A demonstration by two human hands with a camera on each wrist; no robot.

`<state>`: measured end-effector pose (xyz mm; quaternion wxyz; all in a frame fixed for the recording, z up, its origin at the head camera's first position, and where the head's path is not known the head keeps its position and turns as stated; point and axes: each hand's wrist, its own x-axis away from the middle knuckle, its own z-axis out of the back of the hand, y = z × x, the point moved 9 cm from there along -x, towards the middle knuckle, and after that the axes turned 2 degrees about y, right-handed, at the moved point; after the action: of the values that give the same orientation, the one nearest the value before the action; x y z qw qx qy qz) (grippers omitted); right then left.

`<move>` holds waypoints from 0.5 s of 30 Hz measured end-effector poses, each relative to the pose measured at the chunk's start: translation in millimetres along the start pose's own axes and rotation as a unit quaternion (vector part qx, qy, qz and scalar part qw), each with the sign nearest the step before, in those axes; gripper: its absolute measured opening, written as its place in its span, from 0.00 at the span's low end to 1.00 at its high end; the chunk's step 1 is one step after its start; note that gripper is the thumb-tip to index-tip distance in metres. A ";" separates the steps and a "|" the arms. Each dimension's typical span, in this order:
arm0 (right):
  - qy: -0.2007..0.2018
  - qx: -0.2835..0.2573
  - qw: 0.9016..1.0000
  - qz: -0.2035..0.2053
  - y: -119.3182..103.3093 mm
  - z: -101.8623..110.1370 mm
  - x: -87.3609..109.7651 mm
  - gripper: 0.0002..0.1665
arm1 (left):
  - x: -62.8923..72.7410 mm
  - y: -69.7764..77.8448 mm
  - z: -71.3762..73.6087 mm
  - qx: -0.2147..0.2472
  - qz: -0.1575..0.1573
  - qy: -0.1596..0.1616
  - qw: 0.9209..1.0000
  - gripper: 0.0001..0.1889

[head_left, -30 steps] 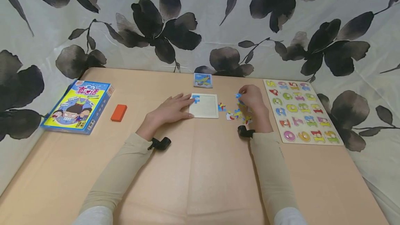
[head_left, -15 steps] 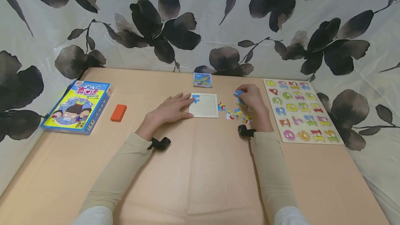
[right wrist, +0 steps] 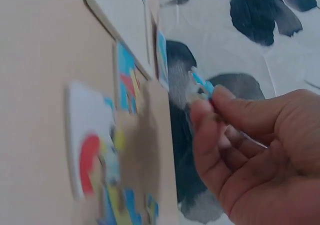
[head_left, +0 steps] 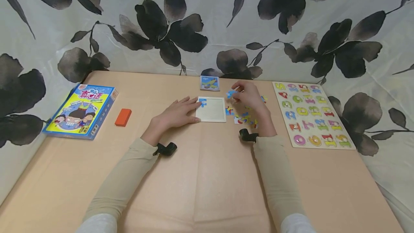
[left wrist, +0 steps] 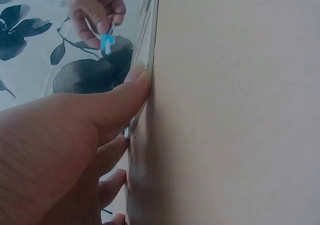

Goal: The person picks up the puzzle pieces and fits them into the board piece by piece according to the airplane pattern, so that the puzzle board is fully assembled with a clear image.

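My left hand (head_left: 178, 113) rests on the left side of a white puzzle tray (head_left: 215, 118), fingers spread and mostly straight. In the left wrist view the thumb touches the tray's near edge. A blue puzzle piece (head_left: 203, 102) lies in the tray's upper left corner. My right hand (head_left: 250, 97) pinches another blue puzzle piece (right wrist: 202, 82) between thumb and fingertips, raised above the table right of the tray. Below that hand lies a heap of loose puzzle pieces (head_left: 243, 119), partly hidden by the hand and wrist.
A small airplane picture card (head_left: 210, 83) lies behind the tray. On the right is a board of colourful numbers and shapes (head_left: 312, 116). An orange block (head_left: 123, 117) and a blue and yellow box (head_left: 79, 110) lie on the left.
My right hand has lifted a blue puzzle piece off the heap and moved left toward the tray, uncovering other pieces. The left hand has stayed on the tray.
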<state>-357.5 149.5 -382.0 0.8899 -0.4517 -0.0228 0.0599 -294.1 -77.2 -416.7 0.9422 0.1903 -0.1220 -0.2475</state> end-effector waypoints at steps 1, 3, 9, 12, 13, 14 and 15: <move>-0.002 -0.010 1.000 0.001 -1.7 -3.7 -0.7 0.13 | 0.1 -0.3 -0.6 0.000 0.001 -0.001 1.000 0.38; -0.006 -0.022 1.000 0.010 -5.2 -10.9 -2.4 0.11 | 0.2 -0.7 -1.2 -0.001 0.002 -0.002 1.000 0.38; -0.022 -0.061 0.998 0.004 -10.5 -35.1 -4.7 0.09 | -1.0 -0.8 -0.9 -0.008 0.003 -0.001 1.000 0.39; -0.025 -0.073 0.997 -0.020 -8.1 -46.6 -6.2 0.10 | -1.6 -1.5 -1.2 -0.012 0.005 -0.001 1.000 0.39; -0.024 -0.073 0.997 -0.024 -7.8 -49.7 -6.9 0.10 | -1.7 -1.6 -1.4 -0.012 0.004 -0.001 1.000 0.39; -0.024 -0.072 0.997 -0.026 -7.7 -52.7 -7.6 0.10 | -1.6 -1.7 -1.5 -0.010 0.004 -0.002 1.000 0.39; -0.024 -0.069 0.997 -0.023 -8.4 -55.2 -8.5 0.10 | -1.5 -1.9 -1.4 -0.009 0.004 -0.001 1.000 0.38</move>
<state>-360.0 99.2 -407.7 0.8571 -0.5096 -0.0584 0.0482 -295.7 -77.6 -418.9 0.9445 0.1812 -0.1217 -0.2455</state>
